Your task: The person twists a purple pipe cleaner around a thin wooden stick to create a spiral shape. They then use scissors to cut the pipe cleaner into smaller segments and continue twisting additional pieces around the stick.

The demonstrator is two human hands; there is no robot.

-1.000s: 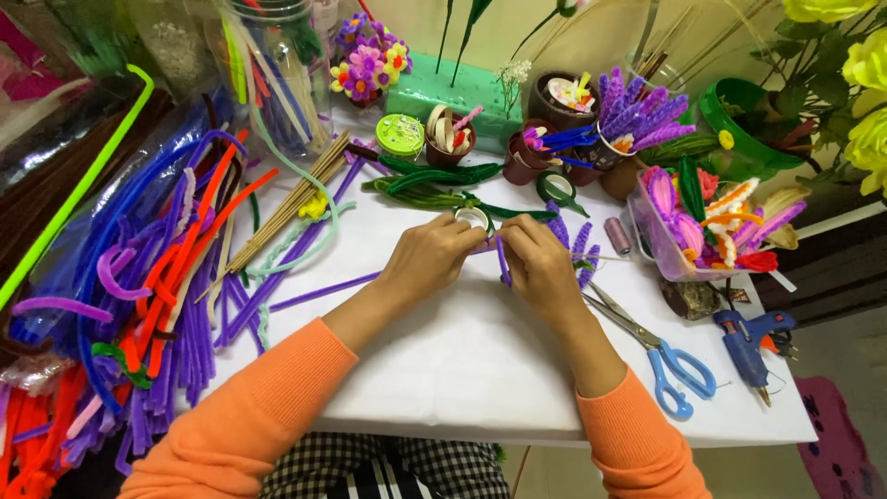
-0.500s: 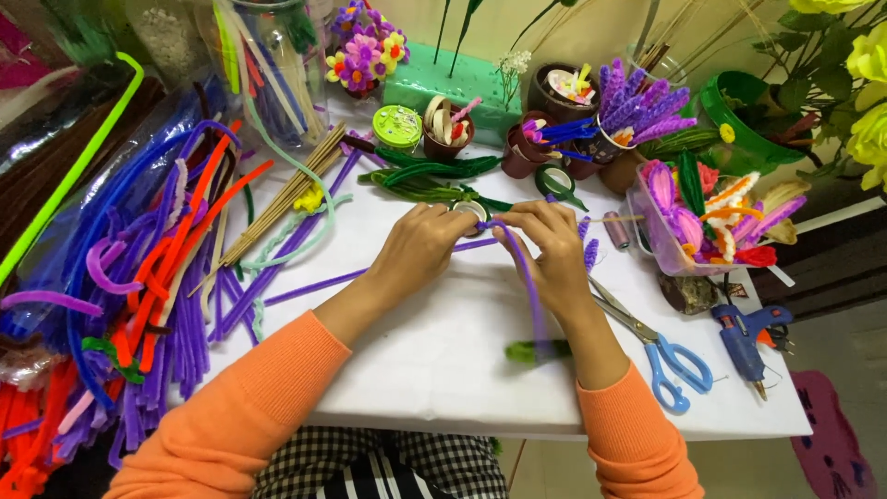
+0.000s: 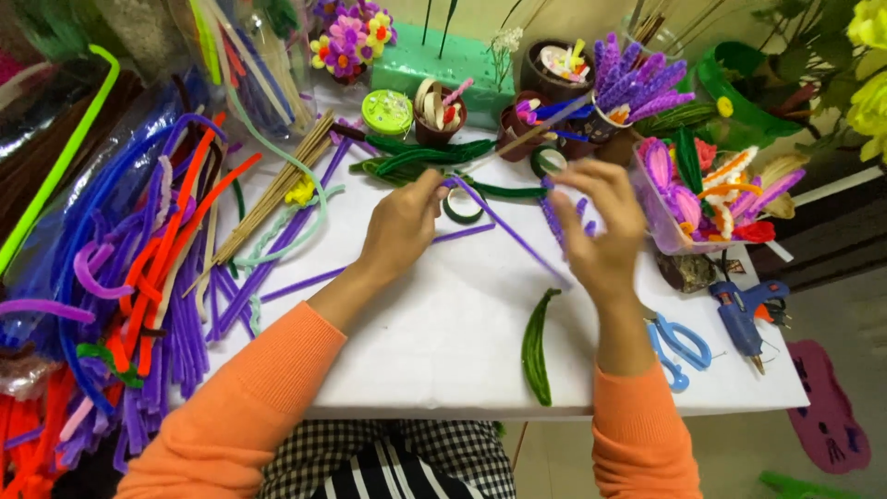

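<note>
My left hand (image 3: pixel 402 225) pinches the upper end of a long purple pipe cleaner (image 3: pixel 508 231) that slants down to the right across the white table (image 3: pixel 443 342). My right hand (image 3: pixel 599 229) is raised beside it, fingers curled around a small purple piece near a bunch of short purple pieces (image 3: pixel 554 217); the grip is partly hidden. A roll of green tape (image 3: pixel 462 205) lies between the hands. A folded green pipe cleaner leaf (image 3: pixel 536 346) rests near the front edge, below my right wrist.
A heap of purple, orange and blue pipe cleaners (image 3: pixel 139 277) fills the left side. Wooden sticks (image 3: pixel 277 189), green leaves (image 3: pixel 434 152), pots with purple flowers (image 3: pixel 628 88), a clear tub (image 3: pixel 702 199), blue scissors (image 3: pixel 679 346) and a glue gun (image 3: pixel 744 310) surround the work area.
The hands have drawn apart, the right one lifting to the right. The long purple pipe cleaner now stretches out from the left hand, and the green leaf lies on the table.
</note>
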